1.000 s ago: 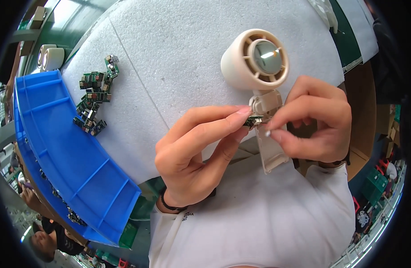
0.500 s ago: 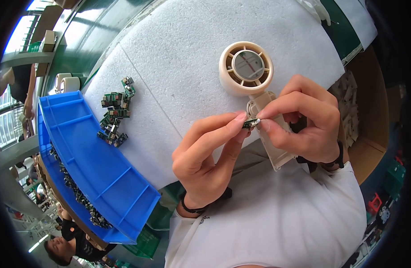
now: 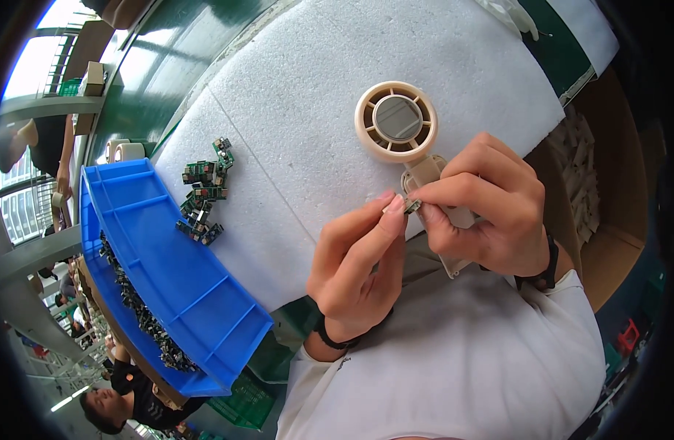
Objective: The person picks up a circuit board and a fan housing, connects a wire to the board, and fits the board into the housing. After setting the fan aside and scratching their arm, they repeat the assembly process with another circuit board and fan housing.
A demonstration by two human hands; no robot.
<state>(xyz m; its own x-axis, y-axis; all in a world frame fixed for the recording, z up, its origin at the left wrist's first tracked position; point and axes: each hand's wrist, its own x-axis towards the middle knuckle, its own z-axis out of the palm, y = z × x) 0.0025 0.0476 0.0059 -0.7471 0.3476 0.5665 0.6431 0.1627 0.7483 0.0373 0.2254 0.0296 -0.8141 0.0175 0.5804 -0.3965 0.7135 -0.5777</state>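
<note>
Between the fingertips of both hands sits a small green circuit board (image 3: 411, 206), mostly covered by the fingers. My left hand (image 3: 362, 257) pinches it from the left with thumb and forefinger. From the right, my right hand (image 3: 491, 209) is closed at the board's other edge; any fine wire or connector in that pinch is too small to make out. Just beyond my hands lies a cream handheld fan (image 3: 397, 121), its round slotted head with a mirror-like centre facing up. The fan's handle (image 3: 454, 220) runs toward me, partly hidden under my right hand.
Several loose circuit boards (image 3: 203, 192) lie on the white foam sheet (image 3: 293, 95). To the left stands a blue bin (image 3: 179, 253) with many more boards along its far side. On the right is a cardboard box (image 3: 619, 220) holding pale parts. Other people are at the left.
My left hand has shifted right and turned with the board, and my fingertips have drawn closer together. The whole view has shifted slightly; the fan head now appears more face-on.
</note>
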